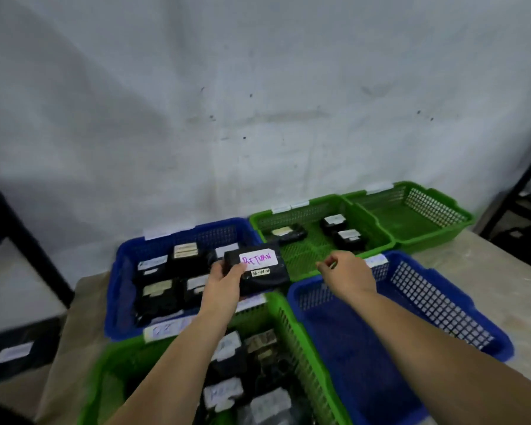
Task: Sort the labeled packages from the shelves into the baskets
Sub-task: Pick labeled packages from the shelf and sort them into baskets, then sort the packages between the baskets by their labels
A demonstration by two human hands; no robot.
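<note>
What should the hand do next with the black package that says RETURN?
Probably lower it into a basket. The left hand grips the RETURN package above the rims of the blue basket and green basket; their labels are too blurred to tell which.

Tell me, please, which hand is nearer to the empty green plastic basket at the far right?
Right. The right hand hovers nearer the empty green plastic basket, while the left hand, farther left, holds the black RETURN-labelled package.

A stockroom or parcel-sorting area: green and blue plastic baskets (411,216) with paper tags crowd a worktop (488,280) against a bare stained wall (258,87), black wrapped packages (347,237) with labels lie in them, and dark metal shelving (521,191) stands at both side edges.
</note>
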